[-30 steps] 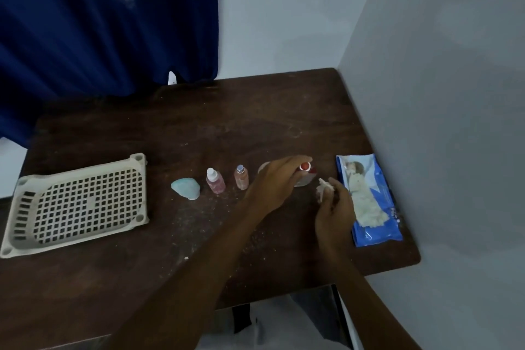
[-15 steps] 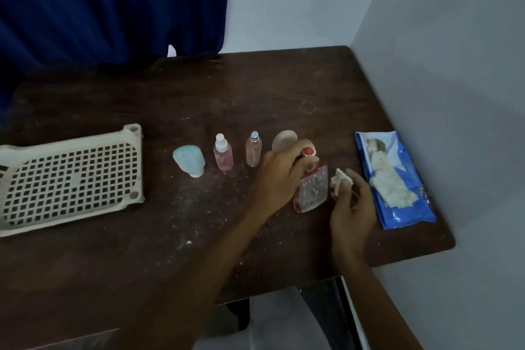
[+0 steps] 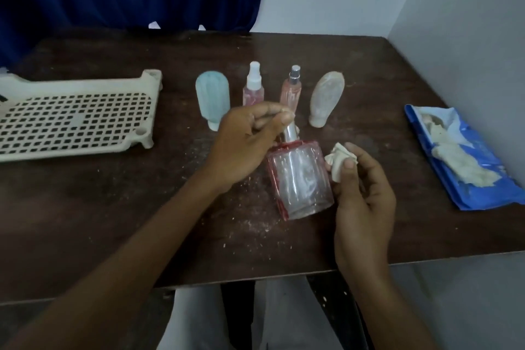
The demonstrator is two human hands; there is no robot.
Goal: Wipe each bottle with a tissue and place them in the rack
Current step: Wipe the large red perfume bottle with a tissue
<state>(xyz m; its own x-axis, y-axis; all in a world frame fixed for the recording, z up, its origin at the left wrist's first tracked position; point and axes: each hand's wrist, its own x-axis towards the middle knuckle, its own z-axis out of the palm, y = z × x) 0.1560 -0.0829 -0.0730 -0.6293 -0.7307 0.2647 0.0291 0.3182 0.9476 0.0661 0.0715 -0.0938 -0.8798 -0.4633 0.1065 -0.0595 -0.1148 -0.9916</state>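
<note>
The left hand (image 3: 244, 145) pinches the silver neck of a clear bottle (image 3: 301, 179) between curled fingers and thumb, holding it tilted over the near middle of the counter (image 3: 113, 207); the bottle is squarish and see-through, with pinkish-red edges and shoulder, and looks nearly empty. The right hand (image 3: 363, 202) grips a crumpled white tissue (image 3: 339, 160) that touches the bottle's right side. Farther back stands a row: a pale blue tube (image 3: 212, 96), a pink spray bottle with a white cap (image 3: 253, 88), a pink spray bottle with a silver cap (image 3: 292, 88), and a whitish tube (image 3: 326, 98). The cream perforated rack (image 3: 71, 119) lies at the left; an open blue tissue pack (image 3: 466, 156) lies at the right.
</note>
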